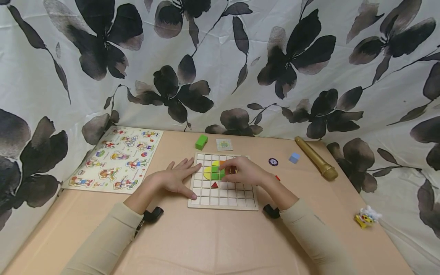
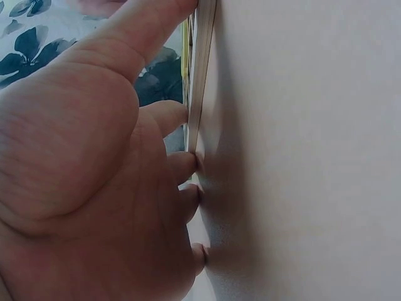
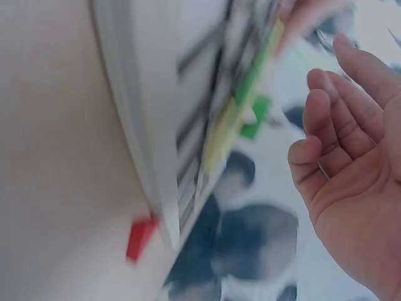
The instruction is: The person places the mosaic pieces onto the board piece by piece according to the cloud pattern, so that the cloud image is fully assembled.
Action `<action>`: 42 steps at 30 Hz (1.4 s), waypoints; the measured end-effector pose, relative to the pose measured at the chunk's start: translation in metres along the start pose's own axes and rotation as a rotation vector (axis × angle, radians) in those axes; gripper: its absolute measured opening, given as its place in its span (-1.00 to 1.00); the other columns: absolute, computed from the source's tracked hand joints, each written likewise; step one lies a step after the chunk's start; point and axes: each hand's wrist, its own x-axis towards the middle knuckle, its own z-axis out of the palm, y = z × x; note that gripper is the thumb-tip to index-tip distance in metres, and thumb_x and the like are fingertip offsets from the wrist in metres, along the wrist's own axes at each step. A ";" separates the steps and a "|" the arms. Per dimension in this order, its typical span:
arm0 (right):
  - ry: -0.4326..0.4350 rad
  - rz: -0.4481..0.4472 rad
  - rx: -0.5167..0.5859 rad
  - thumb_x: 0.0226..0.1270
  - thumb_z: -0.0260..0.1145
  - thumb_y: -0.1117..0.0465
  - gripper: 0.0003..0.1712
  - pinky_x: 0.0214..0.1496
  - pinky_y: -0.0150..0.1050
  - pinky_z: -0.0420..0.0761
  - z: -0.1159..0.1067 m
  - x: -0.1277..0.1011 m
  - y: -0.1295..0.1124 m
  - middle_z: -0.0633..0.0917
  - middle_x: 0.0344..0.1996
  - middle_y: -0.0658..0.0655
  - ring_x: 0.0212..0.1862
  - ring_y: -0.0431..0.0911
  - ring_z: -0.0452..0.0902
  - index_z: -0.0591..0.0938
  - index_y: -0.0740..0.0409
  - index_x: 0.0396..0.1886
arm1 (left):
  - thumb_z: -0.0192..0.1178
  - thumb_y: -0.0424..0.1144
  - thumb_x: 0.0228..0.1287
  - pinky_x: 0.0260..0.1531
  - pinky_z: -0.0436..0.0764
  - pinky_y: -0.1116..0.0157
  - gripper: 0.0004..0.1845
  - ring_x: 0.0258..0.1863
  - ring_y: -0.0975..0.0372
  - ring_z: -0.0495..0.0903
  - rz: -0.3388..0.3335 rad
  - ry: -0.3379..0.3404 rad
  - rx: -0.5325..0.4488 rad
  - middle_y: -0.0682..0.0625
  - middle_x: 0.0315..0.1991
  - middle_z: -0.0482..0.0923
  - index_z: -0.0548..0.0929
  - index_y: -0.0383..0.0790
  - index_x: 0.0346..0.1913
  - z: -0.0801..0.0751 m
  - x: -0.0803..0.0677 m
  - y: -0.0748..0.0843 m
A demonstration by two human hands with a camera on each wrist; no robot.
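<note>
A wooden grid board (image 1: 223, 198) lies in the middle of the table. On it sit a yellow piece (image 1: 207, 173), a green piece (image 1: 216, 175), an orange piece (image 1: 222, 164) and a small red triangle (image 1: 214, 185). My left hand (image 1: 175, 178) rests flat with fingers spread, its fingertips on the board's left edge (image 2: 202, 75). My right hand (image 1: 242, 170) hovers over the coloured pieces with its fingertips on them. In the right wrist view its other fingers (image 3: 326, 119) hang relaxed beside the blurred board (image 3: 156, 125). Whether it pinches a piece is hidden.
A picture puzzle board (image 1: 115, 160) lies at the left. Behind the grid are a green block (image 1: 201, 141) and a small card (image 1: 224, 144). To the right are a round token (image 1: 273, 162), a blue cube (image 1: 294, 157), a gold cylinder (image 1: 314, 158), a red piece (image 1: 277, 177) and a small toy (image 1: 367, 217).
</note>
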 end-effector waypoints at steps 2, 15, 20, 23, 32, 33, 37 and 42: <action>0.069 0.020 0.010 0.31 0.55 0.16 -0.55 -0.20 -0.27 0.61 -0.013 -0.010 0.006 0.74 -0.25 0.02 -0.24 -0.10 0.57 0.74 0.13 0.17 | 0.43 0.42 0.05 0.53 -0.36 -0.38 0.29 0.70 -0.17 -0.35 0.001 0.002 -0.003 -0.21 0.72 -0.33 -0.03 0.03 0.71 0.000 0.000 0.000; 0.250 0.200 0.037 0.33 0.48 0.32 -0.53 0.05 -0.10 0.66 -0.071 -0.071 0.075 0.75 0.04 0.31 -0.05 0.02 0.65 0.69 0.15 0.24 | 0.44 0.42 0.04 0.53 -0.38 -0.37 0.29 0.70 -0.16 -0.36 -0.005 0.005 -0.007 -0.21 0.72 -0.32 -0.02 0.02 0.71 -0.001 -0.002 0.001; 0.216 0.273 0.071 0.31 0.44 0.40 -0.59 -0.13 -0.31 0.61 -0.076 -0.093 0.105 0.77 -0.09 0.30 -0.13 0.02 0.61 0.71 0.28 0.16 | 0.44 0.42 0.04 0.53 -0.38 -0.37 0.29 0.70 -0.16 -0.36 -0.008 0.003 -0.008 -0.21 0.72 -0.32 -0.02 0.03 0.71 0.000 -0.001 0.001; 0.182 0.295 0.091 0.29 0.48 0.38 -0.64 -0.20 -0.33 0.58 -0.078 -0.103 0.115 0.77 -0.17 0.26 -0.18 0.00 0.57 0.73 0.31 0.08 | 0.44 0.41 0.04 0.53 -0.38 -0.38 0.29 0.70 -0.17 -0.36 -0.006 0.002 -0.011 -0.21 0.72 -0.32 -0.02 0.02 0.71 0.000 0.000 0.001; 0.033 0.309 0.148 0.23 0.54 0.35 -0.73 -0.25 -0.33 0.60 -0.077 -0.113 0.127 0.74 -0.35 0.22 -0.30 -0.06 0.57 0.76 0.29 -0.07 | 0.45 0.40 0.04 0.53 -0.39 -0.38 0.29 0.70 -0.17 -0.36 -0.008 -0.001 -0.017 -0.22 0.72 -0.32 -0.02 0.01 0.71 0.000 0.000 0.003; 0.026 0.315 0.150 0.22 0.55 0.34 -0.74 -0.26 -0.34 0.59 -0.076 -0.113 0.128 0.74 -0.37 0.21 -0.31 -0.07 0.57 0.76 0.28 -0.09 | 0.45 0.40 0.04 0.53 -0.38 -0.38 0.29 0.70 -0.17 -0.36 -0.008 0.000 -0.015 -0.22 0.72 -0.32 -0.02 0.01 0.71 0.000 0.000 0.003; 0.014 0.304 0.142 0.19 0.57 0.35 -0.78 -0.31 -0.38 0.55 -0.072 -0.112 0.132 0.74 -0.41 0.20 -0.35 -0.12 0.55 0.77 0.30 -0.17 | 0.45 0.40 0.04 0.53 -0.38 -0.38 0.30 0.70 -0.17 -0.36 -0.008 0.001 -0.012 -0.22 0.72 -0.32 -0.02 0.01 0.71 0.000 0.000 0.003; 0.028 0.280 0.157 0.16 0.56 0.42 -0.81 -0.32 -0.39 0.55 -0.068 -0.109 0.131 0.73 -0.42 0.25 -0.37 -0.12 0.54 0.74 0.33 -0.24 | 0.45 0.41 0.04 0.53 -0.38 -0.38 0.29 0.70 -0.16 -0.36 -0.007 0.003 -0.010 -0.21 0.72 -0.31 -0.02 0.02 0.71 0.000 -0.001 0.003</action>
